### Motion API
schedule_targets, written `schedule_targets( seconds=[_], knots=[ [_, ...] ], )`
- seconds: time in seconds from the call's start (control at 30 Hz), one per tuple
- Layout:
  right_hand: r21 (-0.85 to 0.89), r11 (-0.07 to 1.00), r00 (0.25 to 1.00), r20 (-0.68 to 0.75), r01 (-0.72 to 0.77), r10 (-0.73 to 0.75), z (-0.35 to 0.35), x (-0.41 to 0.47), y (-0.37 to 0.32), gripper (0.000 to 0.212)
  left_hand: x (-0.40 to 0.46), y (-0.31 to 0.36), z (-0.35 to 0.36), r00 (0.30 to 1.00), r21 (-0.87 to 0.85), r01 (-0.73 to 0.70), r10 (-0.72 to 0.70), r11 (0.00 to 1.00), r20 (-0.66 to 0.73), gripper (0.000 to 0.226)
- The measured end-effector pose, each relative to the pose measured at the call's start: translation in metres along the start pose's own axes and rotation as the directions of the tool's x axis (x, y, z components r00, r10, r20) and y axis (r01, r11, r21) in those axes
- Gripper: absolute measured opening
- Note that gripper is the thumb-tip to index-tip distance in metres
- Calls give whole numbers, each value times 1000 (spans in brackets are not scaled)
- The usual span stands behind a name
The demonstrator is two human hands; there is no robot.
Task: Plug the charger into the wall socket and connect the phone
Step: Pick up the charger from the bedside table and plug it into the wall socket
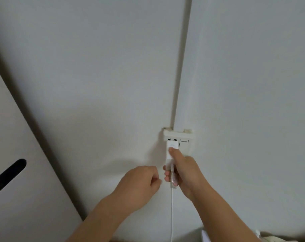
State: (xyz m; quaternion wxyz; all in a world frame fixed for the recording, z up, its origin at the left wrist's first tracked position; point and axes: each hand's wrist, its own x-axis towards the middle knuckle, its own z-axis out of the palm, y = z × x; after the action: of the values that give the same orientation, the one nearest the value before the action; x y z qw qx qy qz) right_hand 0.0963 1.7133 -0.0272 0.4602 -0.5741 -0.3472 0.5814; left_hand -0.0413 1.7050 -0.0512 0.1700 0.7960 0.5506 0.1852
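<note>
A white wall socket (pixel 183 137) sits on the white wall, with two dark slots showing at its upper left and a switch on its right half. A white charger (pixel 171 151) is pressed against the socket's lower left. My right hand (pixel 184 172) is shut on the charger, thumb on top and fingers below. A white cable (pixel 172 215) hangs straight down from the charger past the bottom edge. My left hand (pixel 141 184) hovers just left of the charger, fingers curled, holding nothing. No phone is in view.
A white cable duct (pixel 182 67) runs up the wall from the socket. A cream cabinet panel (pixel 17 172) with a dark slot handle (pixel 7 175) stands to the left. Pale objects (pixel 263 237) lie at the bottom right corner.
</note>
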Motion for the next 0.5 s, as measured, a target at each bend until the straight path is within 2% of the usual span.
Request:
schedule_targets(
  seconds=[0.3,0.5],
  knots=[
    [23,999,999,9,-40,40,2,5,-9,35,18,6,-8,997,10,-54,55,998,-48,22],
    [-2,999,998,45,-49,49,-2,6,-14,41,31,11,-11,995,-129,-74,64,989,-79,21]
  ],
)
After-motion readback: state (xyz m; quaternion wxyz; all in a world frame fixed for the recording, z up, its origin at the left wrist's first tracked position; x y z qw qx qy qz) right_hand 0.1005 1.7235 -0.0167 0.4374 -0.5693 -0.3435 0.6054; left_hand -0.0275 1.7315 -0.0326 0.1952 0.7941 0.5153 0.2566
